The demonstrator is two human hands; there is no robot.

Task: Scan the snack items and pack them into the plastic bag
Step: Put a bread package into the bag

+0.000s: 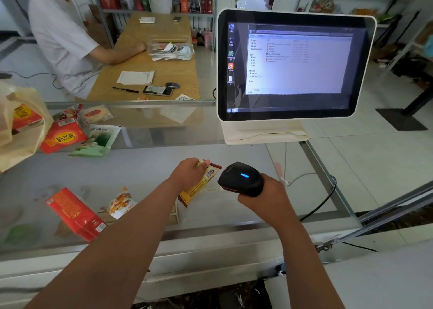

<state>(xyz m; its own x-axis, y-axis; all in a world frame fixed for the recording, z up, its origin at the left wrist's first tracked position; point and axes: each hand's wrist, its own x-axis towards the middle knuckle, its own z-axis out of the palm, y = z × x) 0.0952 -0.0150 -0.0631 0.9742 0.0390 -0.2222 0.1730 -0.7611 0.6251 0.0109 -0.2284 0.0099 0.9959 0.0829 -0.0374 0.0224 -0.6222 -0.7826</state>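
Note:
My left hand (188, 173) grips a yellow and red snack packet (199, 185) above the glass counter, its barcode end turned toward the scanner. My right hand (264, 192) holds a black barcode scanner (241, 178) with a blue light lit, its nose almost touching the packet's barcode. A pale yellow plastic bag (16, 144) lies open at the far left with a red packet (25, 117) inside. Beside the bag lie a red packet (63, 136), a green packet (98, 142) and clear-wrapped snacks (93, 114).
A white touchscreen register (295, 67) stands at the counter's right, cables trailing behind it. Under the glass counter (152, 149) lie a red box (75, 215) and an orange packet (120, 203). A person in a white shirt (63, 39) sits at a wooden table (150, 74) beyond.

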